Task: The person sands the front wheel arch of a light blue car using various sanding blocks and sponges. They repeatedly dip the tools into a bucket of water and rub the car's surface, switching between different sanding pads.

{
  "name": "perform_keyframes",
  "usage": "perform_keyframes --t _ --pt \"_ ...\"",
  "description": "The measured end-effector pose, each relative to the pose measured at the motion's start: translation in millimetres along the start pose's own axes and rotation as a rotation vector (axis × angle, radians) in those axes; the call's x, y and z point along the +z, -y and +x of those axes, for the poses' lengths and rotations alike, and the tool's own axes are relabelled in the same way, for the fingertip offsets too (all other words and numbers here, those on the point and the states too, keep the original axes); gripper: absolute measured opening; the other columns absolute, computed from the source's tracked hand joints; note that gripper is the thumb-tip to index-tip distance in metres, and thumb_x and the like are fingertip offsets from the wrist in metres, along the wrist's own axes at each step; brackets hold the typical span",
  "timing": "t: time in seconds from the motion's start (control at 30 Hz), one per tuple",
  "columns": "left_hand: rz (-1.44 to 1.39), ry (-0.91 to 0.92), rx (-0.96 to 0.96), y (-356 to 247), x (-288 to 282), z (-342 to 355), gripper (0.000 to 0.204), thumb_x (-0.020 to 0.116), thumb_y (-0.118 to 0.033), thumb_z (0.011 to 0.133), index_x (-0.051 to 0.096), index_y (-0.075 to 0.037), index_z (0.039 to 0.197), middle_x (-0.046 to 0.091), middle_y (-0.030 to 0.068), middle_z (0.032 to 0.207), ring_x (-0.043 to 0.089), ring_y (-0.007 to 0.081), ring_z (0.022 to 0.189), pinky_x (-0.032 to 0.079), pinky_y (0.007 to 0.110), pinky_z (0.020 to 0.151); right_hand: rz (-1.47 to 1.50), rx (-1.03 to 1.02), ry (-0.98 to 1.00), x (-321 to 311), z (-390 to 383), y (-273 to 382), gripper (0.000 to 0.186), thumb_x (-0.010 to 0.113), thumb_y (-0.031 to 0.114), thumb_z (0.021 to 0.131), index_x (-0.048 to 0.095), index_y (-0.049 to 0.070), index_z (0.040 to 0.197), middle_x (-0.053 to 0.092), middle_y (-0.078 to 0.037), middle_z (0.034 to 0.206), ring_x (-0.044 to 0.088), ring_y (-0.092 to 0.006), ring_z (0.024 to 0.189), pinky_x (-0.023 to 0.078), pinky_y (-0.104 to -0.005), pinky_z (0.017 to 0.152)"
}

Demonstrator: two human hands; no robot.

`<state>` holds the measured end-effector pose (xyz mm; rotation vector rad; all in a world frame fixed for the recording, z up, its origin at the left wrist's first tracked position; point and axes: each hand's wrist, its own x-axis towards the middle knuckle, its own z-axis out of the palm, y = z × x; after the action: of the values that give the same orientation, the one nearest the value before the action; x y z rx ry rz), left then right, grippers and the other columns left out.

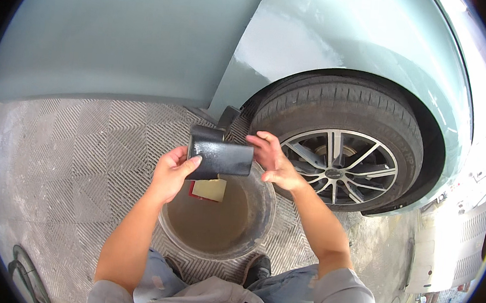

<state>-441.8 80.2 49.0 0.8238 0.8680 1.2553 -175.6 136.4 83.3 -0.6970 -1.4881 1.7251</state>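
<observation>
My left hand (pixel 175 169) grips the left edge of a dark sandpaper sheet (pixel 220 158), thumb on top. Its black face shines as if wet, and its upper edge looks bent over. Beside the sheet's right edge is my right hand (pixel 273 160), fingers spread and slightly blurred; it holds nothing that I can see. Both hands are above a round bucket (pixel 269 221) of murky brown water (pixel 207 219). Partly hidden under the sheet, a pale yellow and red block (pixel 209 189) shows in the bucket. A narrow black piece (pixel 228 117) juts up behind the sheet; whether it joins it is unclear.
Ahead is a pale green car fender (pixel 370 31) with a whitish dull patch (pixel 287 45), beside a larger body panel (pixel 127 36). A wheel (pixel 334 172) stands right of the bucket. Ribbed tiles (pixel 85 157) cover the floor. A black hose-like loop (pixel 28 274) lies lower left.
</observation>
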Motion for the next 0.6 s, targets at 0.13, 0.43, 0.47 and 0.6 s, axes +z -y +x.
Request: perform_keyframes --t 0.13,0.43,0.47,0.6 --pt "0.521 0.231 -0.062 11 11 -8 0.026 0.068 -0.011 0.088 0.062 0.003 0.109 0.067 0.0039 0.091 0.059 0.0095 0.079 0.050 0.027 0.073 -0.614 -0.040 0.050 0 -2 7 0.120 0.092 0.032 0.060 0.015 0.011 0.150 0.039 -0.017 0.144 0.037 -0.0298 0.135 0.026 -0.0452 0.114" --pt "0.092 -0.031 -0.223 20 25 -6 0.021 0.063 -0.005 0.089 0.062 0.007 0.106 0.066 0.0101 0.094 0.063 0.0144 0.079 0.055 0.030 0.066 -1.197 -0.151 0.108 67 -11 -15 0.086 0.088 0.027 0.061 0.044 0.008 0.133 0.032 -0.018 0.144 0.037 -0.0419 0.129 0.034 -0.0494 0.108" --pt "0.096 -0.057 -0.232 19 27 -6 0.022 0.063 -0.005 0.089 0.062 0.007 0.106 0.066 0.0108 0.095 0.064 0.0150 0.080 0.055 0.030 0.068 -1.225 -0.135 0.071 70 -10 -18 0.086 0.088 0.027 0.061 0.044 0.009 0.132 0.032 -0.018 0.144 0.038 -0.0419 0.128 0.033 -0.0506 0.108" --pt "0.003 -0.074 -0.260 12 28 -10 0.025 0.064 -0.007 0.089 0.061 0.008 0.109 0.066 0.0115 0.098 0.065 0.0168 0.083 0.056 0.032 0.076 -1.291 -0.236 0.045 66 -7 -25 0.084 0.088 0.024 0.059 0.045 0.012 0.130 0.036 -0.016 0.141 0.041 -0.0404 0.125 0.030 -0.0540 0.106"
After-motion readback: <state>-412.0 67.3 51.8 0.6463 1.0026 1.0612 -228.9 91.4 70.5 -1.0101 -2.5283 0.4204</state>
